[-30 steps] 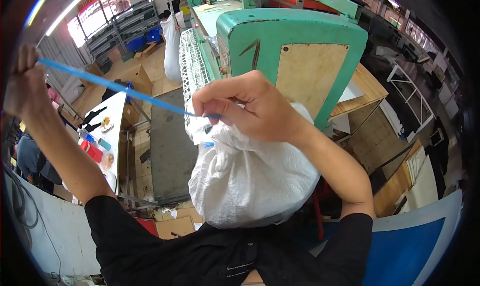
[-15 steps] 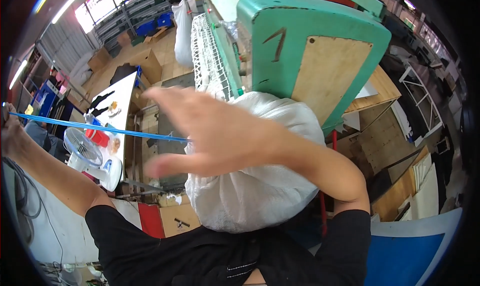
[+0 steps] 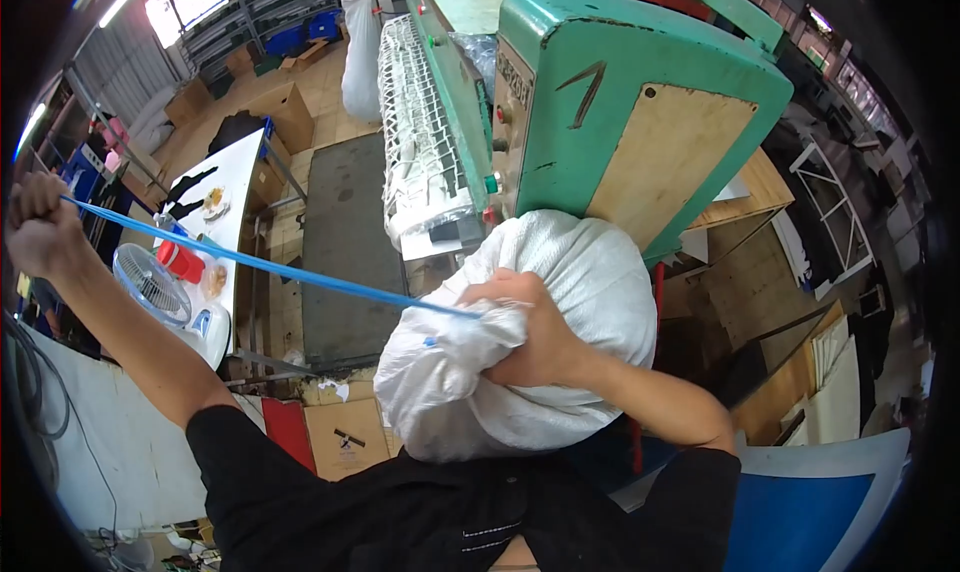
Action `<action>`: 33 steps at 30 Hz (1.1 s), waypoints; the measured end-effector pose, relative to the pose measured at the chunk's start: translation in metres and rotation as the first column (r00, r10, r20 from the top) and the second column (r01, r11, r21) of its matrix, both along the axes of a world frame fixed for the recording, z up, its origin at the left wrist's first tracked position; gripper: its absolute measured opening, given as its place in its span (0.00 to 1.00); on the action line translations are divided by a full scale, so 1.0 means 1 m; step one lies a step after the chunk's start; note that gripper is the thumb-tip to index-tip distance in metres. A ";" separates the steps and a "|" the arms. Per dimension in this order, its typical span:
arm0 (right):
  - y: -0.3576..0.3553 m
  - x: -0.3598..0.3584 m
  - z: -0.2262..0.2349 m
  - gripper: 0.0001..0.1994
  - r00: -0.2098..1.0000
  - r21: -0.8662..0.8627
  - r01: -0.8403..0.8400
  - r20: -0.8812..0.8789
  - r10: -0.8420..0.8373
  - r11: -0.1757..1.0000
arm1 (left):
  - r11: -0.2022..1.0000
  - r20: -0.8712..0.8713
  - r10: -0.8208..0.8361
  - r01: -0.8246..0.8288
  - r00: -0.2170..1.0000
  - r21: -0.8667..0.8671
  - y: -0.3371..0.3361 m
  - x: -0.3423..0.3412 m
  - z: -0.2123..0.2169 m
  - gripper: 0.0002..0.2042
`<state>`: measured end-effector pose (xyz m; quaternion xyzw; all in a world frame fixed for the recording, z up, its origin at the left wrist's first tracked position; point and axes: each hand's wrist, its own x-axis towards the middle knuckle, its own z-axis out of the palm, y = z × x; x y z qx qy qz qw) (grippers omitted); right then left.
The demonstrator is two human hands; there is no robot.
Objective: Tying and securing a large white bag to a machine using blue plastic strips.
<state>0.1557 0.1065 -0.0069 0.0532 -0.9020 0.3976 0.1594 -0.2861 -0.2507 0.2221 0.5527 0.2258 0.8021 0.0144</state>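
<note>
A full white woven sack [image 3: 590,272] stands upright in front of me, its mouth bunched into a neck. My right hand [image 3: 530,327] is closed round that gathered neck. Out at the far left, my raised left hand [image 3: 45,222] is a fist on the end of a blue cord [image 3: 270,265]. The cord runs taut from the fist to the sack's neck, where a bit of blue shows on the white fabric. Whether it goes round behind the neck is hidden by the bunched material and my right hand.
Beyond the sack is a green machine [image 3: 570,162] with a netted white roll [image 3: 420,132] along its side. To the left, a white table [image 3: 235,212] bears a red container [image 3: 180,262], and a fan [image 3: 150,282] is beside it. A blue panel [image 3: 800,522] is at lower right.
My right hand has come down from above the sack and closed on its neck. My left hand has risen slightly, still pulling the cord taut.
</note>
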 end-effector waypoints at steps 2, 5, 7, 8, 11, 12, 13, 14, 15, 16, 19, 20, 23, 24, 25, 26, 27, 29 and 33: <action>0.003 0.008 -0.026 0.16 0.912 -0.449 0.170 -0.265 -0.312 0.877 | 0.992 0.147 0.033 -0.015 0.989 -0.122 0.040 0.007 -0.053 0.16; 0.010 0.004 -0.009 0.13 0.914 -0.543 -0.048 -0.362 -0.183 0.838 | 0.916 0.547 0.396 -0.277 0.737 -0.290 0.111 0.056 -0.147 0.17; 0.014 0.002 -0.009 0.10 0.919 -0.587 -0.191 -0.389 -0.067 0.787 | 0.872 0.561 0.447 -0.200 0.696 -0.447 0.111 0.034 -0.235 0.17; 0.017 0.006 -0.006 0.10 0.941 -0.543 -0.258 -0.328 0.081 0.799 | 0.827 0.532 0.494 -0.184 0.688 -0.531 0.101 0.029 -0.281 0.16; 0.025 0.008 -0.018 0.14 0.951 -0.487 -0.289 -0.247 0.188 0.824 | 0.476 0.480 0.642 0.180 0.598 -0.861 0.104 0.064 -0.367 0.10; 0.026 0.008 -0.022 0.11 0.962 -0.501 -0.260 -0.212 0.174 0.826 | 0.205 0.209 0.684 0.091 0.699 -0.975 0.105 0.076 -0.391 0.10; 0.025 0.006 -0.025 0.11 0.972 -0.515 -0.226 -0.176 0.156 0.827 | -0.143 -0.187 0.625 -0.125 0.758 -0.982 0.109 0.092 -0.403 0.18; 0.018 0.007 -0.019 0.13 0.984 -0.568 -0.148 -0.163 0.066 0.810 | -0.237 -0.572 0.547 -0.541 0.612 -0.806 0.105 0.108 -0.412 0.21; 0.017 0.006 -0.021 0.13 0.986 -0.573 -0.145 -0.152 0.069 0.806 | -0.276 -0.845 0.432 -0.845 0.316 -0.458 0.113 0.130 -0.403 0.25; 0.018 0.006 -0.026 0.13 0.986 -0.575 -0.122 -0.162 0.034 0.809 | -0.045 -0.596 0.512 -0.674 0.618 -0.737 0.136 0.157 -0.363 0.29; 0.016 0.010 -0.020 0.13 0.978 -0.510 -0.063 -0.204 -0.049 0.858 | 0.638 -0.185 0.214 -0.280 0.959 -0.717 0.191 0.231 -0.260 0.44; 0.015 0.015 -0.021 0.13 0.995 -0.551 -0.008 -0.090 -0.050 0.834 | 0.671 -0.307 0.024 -0.243 0.951 -0.700 0.203 0.255 -0.234 0.46; 0.023 0.017 -0.016 0.16 0.987 -0.340 -0.071 -0.157 0.018 0.938 | 0.704 -0.621 -0.150 -0.358 0.769 -0.613 0.232 0.313 -0.219 0.50; 0.024 0.022 -0.009 0.18 0.982 -0.219 -0.029 -0.188 -0.013 0.975 | 0.712 -0.630 -0.157 -0.356 0.761 -0.606 0.237 0.314 -0.225 0.50; 0.024 0.026 -0.002 0.20 0.975 -0.100 0.016 -0.221 -0.038 0.995 | 0.695 -0.543 -0.150 -0.303 0.826 -0.652 0.242 0.314 -0.237 0.48; 0.024 0.033 0.014 0.27 0.987 0.069 0.105 -0.131 -0.095 0.992 | 0.679 -0.450 -0.143 -0.243 0.882 -0.693 0.248 0.314 -0.247 0.46; 0.024 0.041 0.022 0.27 0.983 0.064 0.131 -0.137 -0.121 0.989 | 0.682 -0.455 -0.168 -0.230 0.874 -0.694 0.254 0.313 -0.255 0.46; 0.023 0.063 0.028 0.34 0.988 -0.046 0.143 -0.050 -0.145 0.989 | 0.789 -0.601 -0.029 -0.350 0.799 -0.505 0.257 0.316 -0.259 0.39; 0.062 0.133 0.019 0.56 0.868 -0.106 0.394 -0.283 -0.407 0.913 | 0.835 -0.582 0.068 -0.365 0.810 -0.411 0.258 0.310 -0.264 0.22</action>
